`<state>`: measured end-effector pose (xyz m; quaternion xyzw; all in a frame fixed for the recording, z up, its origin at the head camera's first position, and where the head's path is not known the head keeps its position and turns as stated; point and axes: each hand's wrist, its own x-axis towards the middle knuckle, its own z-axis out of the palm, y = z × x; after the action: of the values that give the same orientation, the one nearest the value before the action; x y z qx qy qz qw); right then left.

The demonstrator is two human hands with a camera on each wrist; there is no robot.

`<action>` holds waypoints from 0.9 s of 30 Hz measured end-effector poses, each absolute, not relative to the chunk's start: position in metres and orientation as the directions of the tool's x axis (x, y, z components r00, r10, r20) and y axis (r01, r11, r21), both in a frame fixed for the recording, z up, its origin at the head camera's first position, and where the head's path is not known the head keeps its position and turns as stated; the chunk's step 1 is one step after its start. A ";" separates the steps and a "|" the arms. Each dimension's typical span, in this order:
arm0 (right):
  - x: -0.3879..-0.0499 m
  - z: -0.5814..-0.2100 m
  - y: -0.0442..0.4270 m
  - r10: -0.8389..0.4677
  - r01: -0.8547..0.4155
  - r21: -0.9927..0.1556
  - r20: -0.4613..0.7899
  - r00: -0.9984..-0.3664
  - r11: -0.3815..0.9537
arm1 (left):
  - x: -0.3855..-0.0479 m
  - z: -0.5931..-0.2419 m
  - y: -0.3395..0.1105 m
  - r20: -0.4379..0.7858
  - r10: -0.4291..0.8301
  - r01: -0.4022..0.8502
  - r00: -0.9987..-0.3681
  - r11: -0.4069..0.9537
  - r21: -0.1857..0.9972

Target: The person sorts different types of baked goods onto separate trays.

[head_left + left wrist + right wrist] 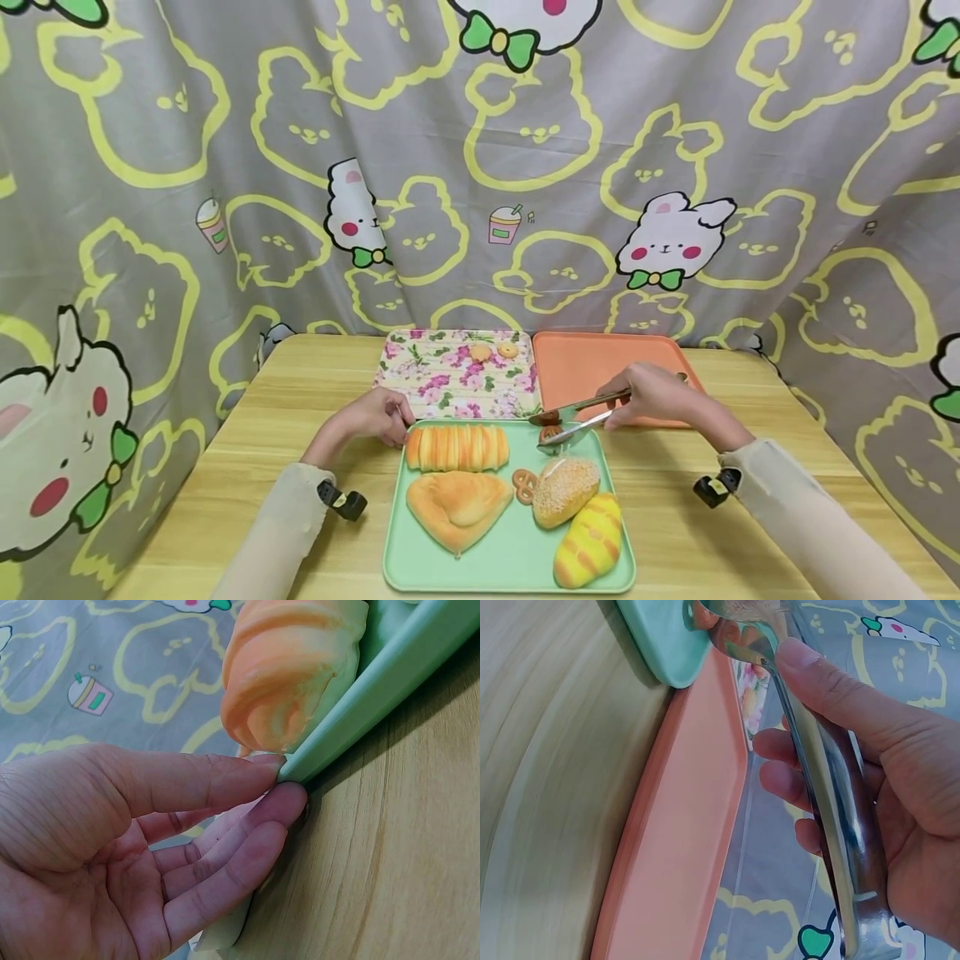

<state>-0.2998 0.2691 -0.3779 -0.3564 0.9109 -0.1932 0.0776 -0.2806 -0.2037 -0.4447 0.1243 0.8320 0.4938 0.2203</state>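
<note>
My left hand pinches the far left corner of the green tray between thumb and fingers, beside an orange ridged bread. My right hand grips metal tongs, whose tips reach over the tray's far right corner. A small round brown piece sits at the tongs' tips; whether it is clamped I cannot tell. On the same tray are a golden triangular bread, a small brown pretzel, a speckled bun and a yellow bread.
Behind the green tray lies a floral tray with two small cookies near its far right. To its right is an orange tray, partly under my right hand. A patterned curtain hangs behind the wooden table.
</note>
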 end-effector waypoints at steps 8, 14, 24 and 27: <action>-0.301 -0.375 0.267 -0.662 -0.607 -0.404 0.006 -0.750 0.684 | -0.281 -0.445 -0.205 -0.239 0.436 -0.003 -0.868 0.476 0.879; -0.301 -0.370 0.262 -0.643 -0.602 -0.392 0.035 -0.765 0.695 | -0.280 -0.444 -0.204 -0.237 0.441 -0.001 -0.866 0.473 0.881; -0.306 -0.356 0.248 -0.610 -0.573 -0.428 0.062 -0.790 0.699 | -0.280 -0.444 -0.204 -0.236 0.435 0.001 -0.869 0.477 0.879; -0.312 -0.353 0.242 -0.616 -0.590 -0.425 0.092 -0.783 0.687 | -0.280 -0.444 -0.204 -0.246 0.430 -0.010 -0.869 0.483 0.876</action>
<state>-0.3122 0.2419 -0.3530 -0.3284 0.9178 -0.2211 0.0292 -0.2798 -0.2038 -0.4440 0.1263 0.8317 0.4926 0.2229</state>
